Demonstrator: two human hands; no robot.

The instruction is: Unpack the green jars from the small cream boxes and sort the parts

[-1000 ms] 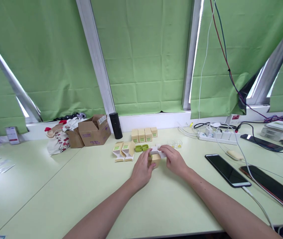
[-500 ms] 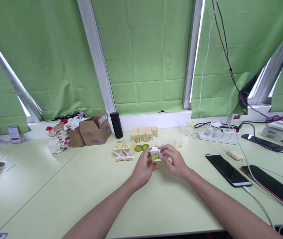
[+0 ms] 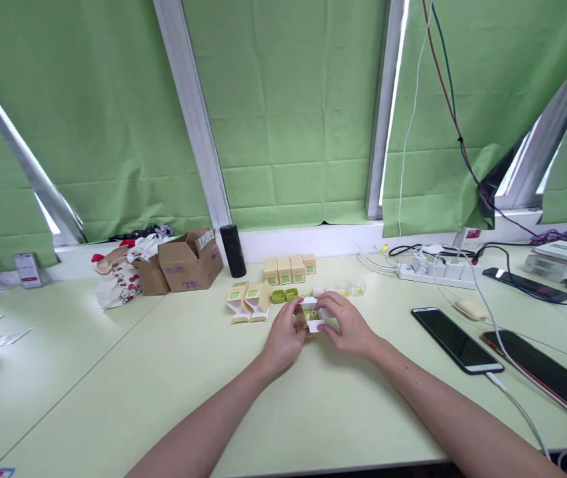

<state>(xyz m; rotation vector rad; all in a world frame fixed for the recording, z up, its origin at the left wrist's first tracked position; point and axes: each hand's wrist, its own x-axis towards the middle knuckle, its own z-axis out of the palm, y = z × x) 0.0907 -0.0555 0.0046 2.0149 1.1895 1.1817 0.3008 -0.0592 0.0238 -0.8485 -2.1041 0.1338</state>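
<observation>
Between my hands is a small open carton [image 3: 315, 326] with white inner flaps and a green piece inside. My left hand [image 3: 283, 337] is closed around its left side. The fingers of my right hand [image 3: 347, 325] grip the right side and a white flap. Just behind stand two small green trays [image 3: 284, 295]. To their left, two opened cartons [image 3: 249, 302] with flaps out lie side by side. Several closed tan cartons [image 3: 284, 271] stand in a row farther back. Round clear cases [image 3: 350, 287] with yellow bits sit behind my right hand.
A black cylinder [image 3: 234, 251], a cardboard box [image 3: 191, 262] and a printed cloth bag [image 3: 119, 282] stand at the back left. On the right are a phone [image 3: 457, 338] on a cable, another dark phone [image 3: 545, 372] and a power strip [image 3: 440, 273].
My right hand has shifted onto the carton's right side, and a white flap at its front now shows raised. My left hand stays on the carton.
</observation>
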